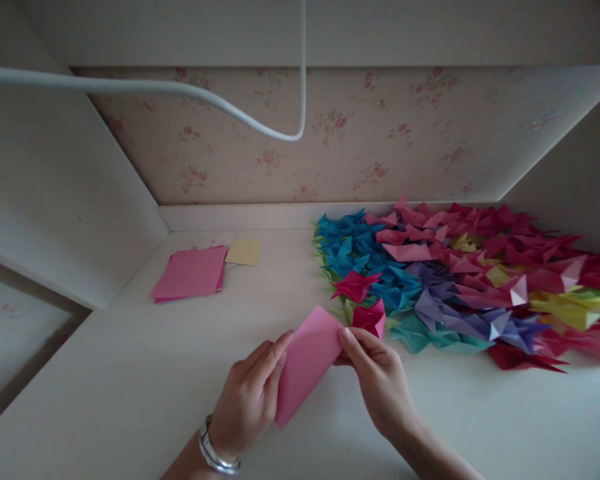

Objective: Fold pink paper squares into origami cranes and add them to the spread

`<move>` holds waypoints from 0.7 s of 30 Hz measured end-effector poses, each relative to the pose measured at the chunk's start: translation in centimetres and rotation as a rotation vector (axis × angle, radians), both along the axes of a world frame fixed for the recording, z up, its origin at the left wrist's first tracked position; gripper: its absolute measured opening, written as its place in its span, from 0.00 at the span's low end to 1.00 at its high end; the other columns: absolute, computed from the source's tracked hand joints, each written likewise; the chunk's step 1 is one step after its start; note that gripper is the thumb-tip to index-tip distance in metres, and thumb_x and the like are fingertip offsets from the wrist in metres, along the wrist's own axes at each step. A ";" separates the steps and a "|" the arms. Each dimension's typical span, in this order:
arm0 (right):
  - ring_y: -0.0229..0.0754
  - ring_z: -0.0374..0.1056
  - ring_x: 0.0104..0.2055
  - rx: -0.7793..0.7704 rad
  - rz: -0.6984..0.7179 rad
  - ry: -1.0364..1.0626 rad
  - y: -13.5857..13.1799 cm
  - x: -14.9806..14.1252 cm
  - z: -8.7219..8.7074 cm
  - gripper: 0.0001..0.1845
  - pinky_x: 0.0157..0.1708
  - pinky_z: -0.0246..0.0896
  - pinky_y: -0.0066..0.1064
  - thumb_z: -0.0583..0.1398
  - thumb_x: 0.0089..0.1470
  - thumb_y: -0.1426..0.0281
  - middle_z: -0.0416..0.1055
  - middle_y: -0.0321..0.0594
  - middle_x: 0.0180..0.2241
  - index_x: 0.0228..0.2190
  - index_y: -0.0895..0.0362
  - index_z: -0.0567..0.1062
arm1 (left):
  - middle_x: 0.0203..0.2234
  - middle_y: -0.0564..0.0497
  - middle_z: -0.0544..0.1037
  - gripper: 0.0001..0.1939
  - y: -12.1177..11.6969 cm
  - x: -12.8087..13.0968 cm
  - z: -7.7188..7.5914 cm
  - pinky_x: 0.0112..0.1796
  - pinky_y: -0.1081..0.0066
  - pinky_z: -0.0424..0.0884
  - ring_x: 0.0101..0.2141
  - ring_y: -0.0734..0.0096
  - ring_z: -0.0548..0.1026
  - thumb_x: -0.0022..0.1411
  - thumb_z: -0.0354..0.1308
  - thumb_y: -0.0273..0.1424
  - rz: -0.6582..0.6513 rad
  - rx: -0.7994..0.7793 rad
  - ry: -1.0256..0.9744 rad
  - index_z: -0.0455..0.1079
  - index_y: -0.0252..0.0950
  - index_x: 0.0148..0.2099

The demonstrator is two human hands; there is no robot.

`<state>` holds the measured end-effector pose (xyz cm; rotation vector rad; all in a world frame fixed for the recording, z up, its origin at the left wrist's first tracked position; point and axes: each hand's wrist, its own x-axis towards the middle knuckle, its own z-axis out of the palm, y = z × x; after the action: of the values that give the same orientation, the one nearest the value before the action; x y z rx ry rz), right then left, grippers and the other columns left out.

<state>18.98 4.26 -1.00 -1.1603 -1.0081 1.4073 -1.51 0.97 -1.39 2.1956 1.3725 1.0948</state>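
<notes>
1. From where I stand, the pink paper point(307, 367) is between the person's two hands, over the near part of the white tabletop point(130, 400). It slants, upper end leaning right; whether its lower end touches the table I can't tell.
2. The left hand point(253, 387), with a silver bracelet point(219, 453) at its wrist, has its fingers close together and closed on the paper's left long edge. What its fingertips do underneath is hidden.
3. The right hand point(377, 373) pinches the right edge near the upper corner, thumb on top, the other fingers curled below.
4. I'd judge the sheet to be almost weightless, so a light pinch should do. It looks crisp and flat, perhaps doubled over, and should take a crease well.
5. It is probably not slippery, but thin enough to wrinkle or tear if tugged. The edges and corners seem the best holds; pressing the middle could dent it.
6. Just beyond the right hand sits a red paper figure point(371, 319), at the edge of a spread of colourful paper figures point(430, 267). Their thin points look easily bent, so that elbow room matters.
7. Farther left lies a pink paper stack point(190, 272), with a yellow sheet point(245, 252) beside it, well apart from both hands.
</notes>
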 end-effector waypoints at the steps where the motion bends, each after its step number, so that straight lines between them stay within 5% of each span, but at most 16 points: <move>1: 0.40 0.69 0.28 -0.013 0.005 0.035 0.0 0.0 0.0 0.19 0.30 0.70 0.30 0.65 0.54 0.55 0.74 0.39 0.26 0.29 0.60 0.80 | 0.41 0.45 0.79 0.25 0.0 0.0 0.0 0.44 0.71 0.73 0.42 0.66 0.78 0.69 0.48 0.20 0.007 0.003 -0.002 0.61 0.41 0.65; 4: 0.42 0.71 0.33 -0.049 0.070 0.157 0.0 -0.1 0.0 0.18 0.34 0.70 0.33 0.64 0.55 0.56 0.76 0.42 0.32 0.35 0.59 0.80 | 0.40 0.45 0.79 0.25 0.0 0.0 -0.1 0.43 0.71 0.74 0.40 0.66 0.78 0.69 0.48 0.20 0.032 0.015 -0.017 0.62 0.41 0.65; 8: 0.44 0.71 0.33 -0.062 0.159 0.137 -0.3 -0.4 0.1 0.22 0.37 0.69 0.35 0.60 0.59 0.54 0.75 0.43 0.28 0.30 0.61 0.80 | 0.41 0.45 0.80 0.24 0.0 0.1 0.1 0.43 0.71 0.74 0.41 0.66 0.79 0.69 0.49 0.21 0.043 0.007 -0.040 0.62 0.41 0.64; 21: 0.42 0.67 0.26 0.028 0.016 -0.031 -0.5 -0.6 0.0 0.26 0.28 0.66 0.31 0.59 0.57 0.49 0.71 0.40 0.21 0.23 0.59 0.75 | 0.46 0.43 0.81 0.20 -0.1 0.4 0.8 0.46 0.71 0.75 0.44 0.64 0.80 0.71 0.49 0.27 0.049 -0.150 -0.100 0.68 0.39 0.62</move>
<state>18.42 3.78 -1.04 -1.1587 -1.0575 1.3869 -1.10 0.88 -0.56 1.9852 1.4235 1.0663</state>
